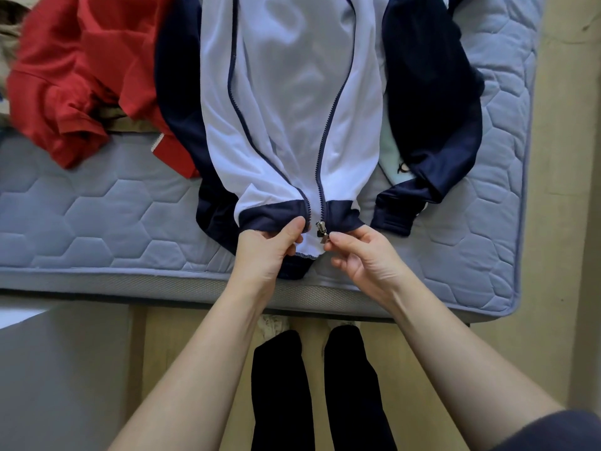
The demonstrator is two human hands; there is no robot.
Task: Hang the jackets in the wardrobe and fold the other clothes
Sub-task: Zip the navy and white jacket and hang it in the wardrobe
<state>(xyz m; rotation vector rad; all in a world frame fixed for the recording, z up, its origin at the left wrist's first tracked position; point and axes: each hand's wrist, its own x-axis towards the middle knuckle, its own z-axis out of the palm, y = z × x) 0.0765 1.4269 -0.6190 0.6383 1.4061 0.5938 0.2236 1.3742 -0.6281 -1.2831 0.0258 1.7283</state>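
We've got the jacket [292, 109] lying on the mattress [97, 216], hem at the near edge. Other garment [81, 76] just left of it, touching its sleeve. Our left hand [266, 252] holds the hem left of the zipper pull [322, 231], right hand [361, 255] on the pull.

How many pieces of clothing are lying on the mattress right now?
3: a white and navy jacket in the middle, a red top to its left, a tan piece under the red top. More may be hidden.

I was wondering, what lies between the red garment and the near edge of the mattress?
Nothing but bare quilted mattress lies between the red garment and that edge, as the head view shows.
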